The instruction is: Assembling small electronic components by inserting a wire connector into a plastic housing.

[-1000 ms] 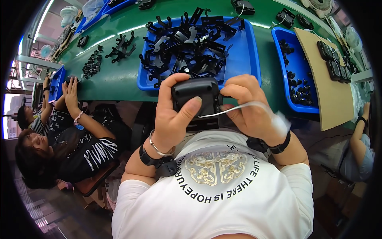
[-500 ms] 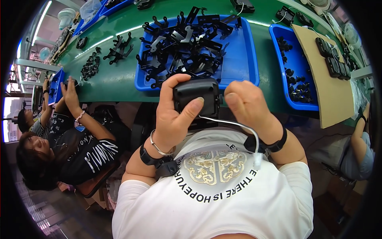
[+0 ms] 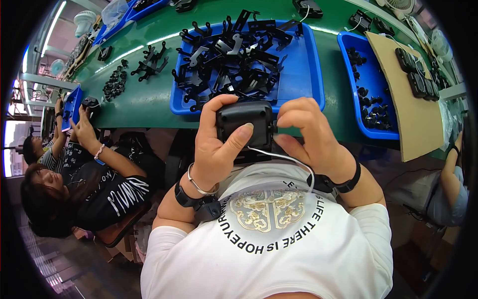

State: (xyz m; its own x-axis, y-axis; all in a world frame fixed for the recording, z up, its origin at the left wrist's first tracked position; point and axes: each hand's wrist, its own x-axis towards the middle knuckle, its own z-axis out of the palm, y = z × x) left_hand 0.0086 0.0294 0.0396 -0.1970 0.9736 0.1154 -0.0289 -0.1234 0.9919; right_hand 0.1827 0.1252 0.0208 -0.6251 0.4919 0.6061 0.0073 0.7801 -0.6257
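Note:
A black box-shaped device [image 3: 239, 116] with rounded corners is gripped in my left hand [image 3: 211, 152], the thumb lying across its face and the fingers behind its left and top edge. At the device's right side sits a small black knob [image 3: 274, 128]. My right hand [image 3: 316, 139] has its thumb and index finger closed around that knob, partly hiding it. From the lower edge of the device a white cable [image 3: 286, 155] runs right, under my right hand and down over my shirt. Just beyond my hands stands a blue tray [image 3: 298, 89] heaped with black brackets [image 3: 229, 65].
At the right, a blue bin [image 3: 371, 132] holds small black knobs; cardboard [image 3: 403, 124] beside it carries black devices [image 3: 420, 84]. Loose brackets [image 3: 151, 62] and small black parts [image 3: 115, 83] lie left on the green table [image 3: 149, 104]. A co-worker [image 3: 94, 184] sits at the left.
My right hand has moved in from a loose fist beside the device to pinch its side knob. The cable's hanging end has slipped lower. The co-worker's hands at the left have shifted.

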